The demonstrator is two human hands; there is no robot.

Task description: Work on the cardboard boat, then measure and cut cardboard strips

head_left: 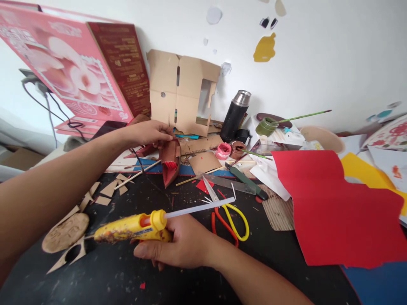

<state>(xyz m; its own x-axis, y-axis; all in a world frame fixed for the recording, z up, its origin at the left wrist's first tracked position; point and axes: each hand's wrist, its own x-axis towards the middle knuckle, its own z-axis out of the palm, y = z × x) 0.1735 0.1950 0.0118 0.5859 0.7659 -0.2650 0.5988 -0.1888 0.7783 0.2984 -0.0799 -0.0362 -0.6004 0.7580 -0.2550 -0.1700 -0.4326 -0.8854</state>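
In the lower middle, my right hand (pixel 187 241) is closed round the grip of a yellow hot glue gun (pixel 127 226). Its nozzle points left, and a long clear glue stick (pixel 203 206) juts out of its back. My left hand (pixel 149 134) reaches further off with its fingers curled over the far end of a small reddish-brown cardboard boat (pixel 171 163). Small red pieces sit inside the boat. Scissors (pixel 219 203) with one red and one yellow handle lie spread just beyond my right hand.
Cardboard scraps (pixel 108 188) and a wooden stick (pixel 138 174) lie left of the boat. A green utility knife (pixel 248 182), paint jars (pixel 223 150) and a black thermos (pixel 235 116) stand or lie behind. Red paper (pixel 337 212) covers the right side. A cut cardboard box (pixel 187 91) leans on the wall.
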